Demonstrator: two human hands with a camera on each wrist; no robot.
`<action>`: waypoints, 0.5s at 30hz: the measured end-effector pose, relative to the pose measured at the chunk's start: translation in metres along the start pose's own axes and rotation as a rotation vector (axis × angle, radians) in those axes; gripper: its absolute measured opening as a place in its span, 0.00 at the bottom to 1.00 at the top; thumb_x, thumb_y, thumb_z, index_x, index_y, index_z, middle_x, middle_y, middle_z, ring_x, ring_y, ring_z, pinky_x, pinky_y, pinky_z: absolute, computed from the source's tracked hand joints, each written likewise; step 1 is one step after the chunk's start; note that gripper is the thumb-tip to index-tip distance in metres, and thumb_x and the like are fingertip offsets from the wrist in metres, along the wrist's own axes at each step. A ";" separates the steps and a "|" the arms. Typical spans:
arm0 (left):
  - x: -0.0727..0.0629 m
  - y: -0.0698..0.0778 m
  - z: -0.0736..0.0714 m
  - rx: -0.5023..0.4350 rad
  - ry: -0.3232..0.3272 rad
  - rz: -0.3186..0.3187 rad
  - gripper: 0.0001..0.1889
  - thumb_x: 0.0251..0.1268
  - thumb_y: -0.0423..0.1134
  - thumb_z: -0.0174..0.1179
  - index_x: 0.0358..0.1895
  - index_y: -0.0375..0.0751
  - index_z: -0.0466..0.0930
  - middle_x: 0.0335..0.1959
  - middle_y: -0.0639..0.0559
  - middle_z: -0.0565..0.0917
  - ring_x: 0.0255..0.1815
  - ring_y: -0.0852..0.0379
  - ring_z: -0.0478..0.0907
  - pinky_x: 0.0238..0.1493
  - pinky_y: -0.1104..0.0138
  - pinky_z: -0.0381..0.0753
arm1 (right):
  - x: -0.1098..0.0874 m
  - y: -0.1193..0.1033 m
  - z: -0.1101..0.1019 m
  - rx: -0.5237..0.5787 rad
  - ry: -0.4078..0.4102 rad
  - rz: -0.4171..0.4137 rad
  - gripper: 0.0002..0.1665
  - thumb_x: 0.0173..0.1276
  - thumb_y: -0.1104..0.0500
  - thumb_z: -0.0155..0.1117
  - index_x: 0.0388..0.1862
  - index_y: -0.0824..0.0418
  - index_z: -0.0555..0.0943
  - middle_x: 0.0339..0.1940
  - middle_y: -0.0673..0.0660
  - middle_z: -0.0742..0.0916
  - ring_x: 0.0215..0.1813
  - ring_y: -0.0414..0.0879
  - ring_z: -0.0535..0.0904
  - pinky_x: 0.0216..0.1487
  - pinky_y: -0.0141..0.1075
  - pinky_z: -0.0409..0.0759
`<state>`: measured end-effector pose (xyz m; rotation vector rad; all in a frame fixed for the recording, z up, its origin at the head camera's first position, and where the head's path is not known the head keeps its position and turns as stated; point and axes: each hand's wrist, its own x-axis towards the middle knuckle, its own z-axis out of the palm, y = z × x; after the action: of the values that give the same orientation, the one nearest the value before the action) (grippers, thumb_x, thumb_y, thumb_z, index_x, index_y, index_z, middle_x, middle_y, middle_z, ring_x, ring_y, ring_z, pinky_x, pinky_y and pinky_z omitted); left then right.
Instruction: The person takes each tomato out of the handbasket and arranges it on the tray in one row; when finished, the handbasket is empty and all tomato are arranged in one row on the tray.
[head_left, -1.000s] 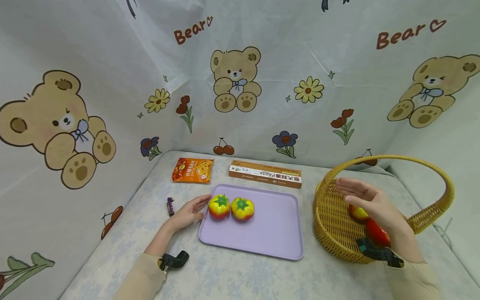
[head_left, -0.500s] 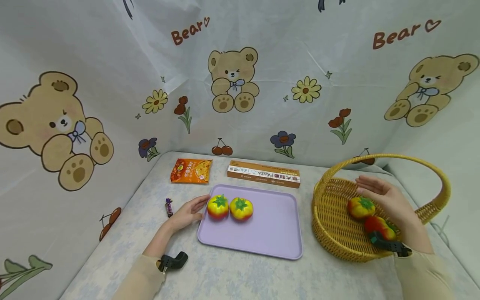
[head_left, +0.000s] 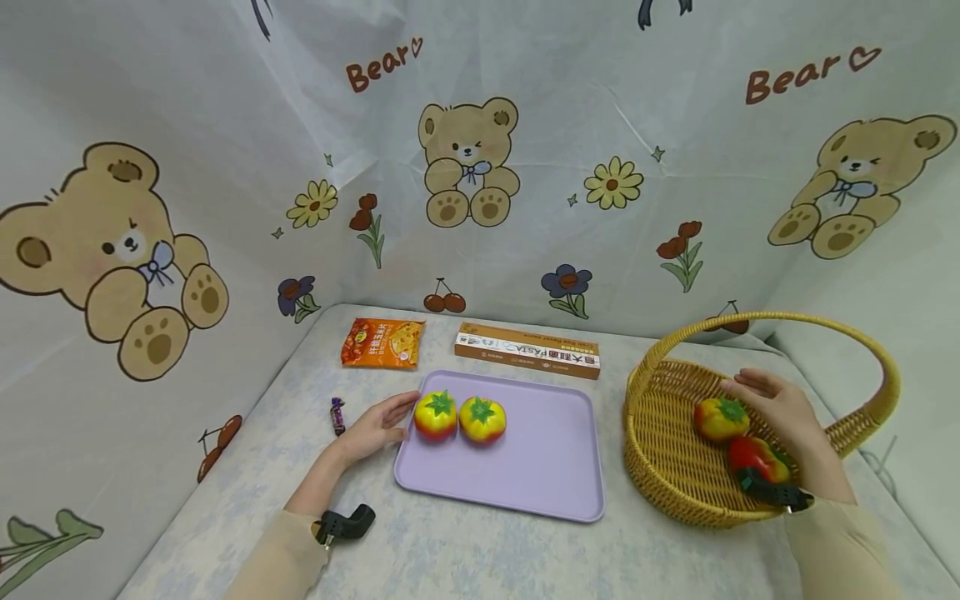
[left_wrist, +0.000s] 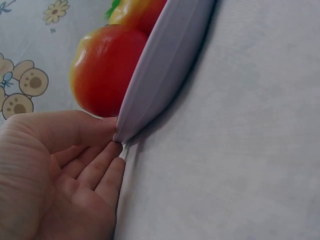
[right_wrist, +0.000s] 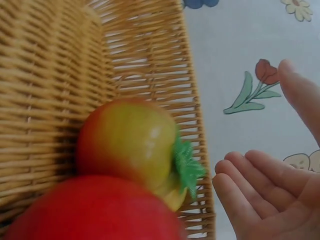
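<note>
My left hand [head_left: 380, 427] is at the left edge of a lilac tray [head_left: 536, 467], its thumb and fingertips touching the rim [left_wrist: 131, 107] in the left wrist view. Two yellow-and-red tomato-like fruits with green leafy tops, a left one [head_left: 436, 416] and a right one [head_left: 482, 420], sit near that edge. Over the right side of a wicker basket [head_left: 667, 467], my right hand [head_left: 783, 417] holds nothing, thumb and fingers apart. Inside the basket lie a leafy-topped yellow-red fruit [right_wrist: 127, 142] and a redder fruit [right_wrist: 95, 212], close beside that hand.
An orange snack packet [head_left: 382, 342] and a long pasta box [head_left: 527, 351] lie behind the tray. A small purple-wrapped candy [head_left: 337, 416] is left of it. The basket's tall handle [head_left: 787, 316] arches beside my right hand. A bear-print sheet [head_left: 480, 250] hangs behind.
My right hand has moved rightward from over the middle of the basket, then slightly lower, uncovering more of the fruits inside. My left hand stays at the tray's edge.
</note>
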<state>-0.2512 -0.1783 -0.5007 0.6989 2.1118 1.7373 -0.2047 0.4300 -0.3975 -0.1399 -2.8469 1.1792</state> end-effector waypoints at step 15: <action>0.000 0.003 0.001 0.004 0.010 -0.014 0.33 0.62 0.21 0.51 0.71 0.27 0.51 0.72 0.34 0.54 0.72 0.40 0.50 0.69 0.52 0.53 | 0.000 0.011 0.007 -0.112 -0.039 -0.009 0.47 0.66 0.40 0.58 0.65 0.77 0.62 0.59 0.78 0.72 0.58 0.71 0.68 0.48 0.55 0.75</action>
<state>-0.2499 -0.1768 -0.4978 0.6759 2.1228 1.7328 -0.2041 0.4331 -0.4104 -0.1101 -2.9450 1.0326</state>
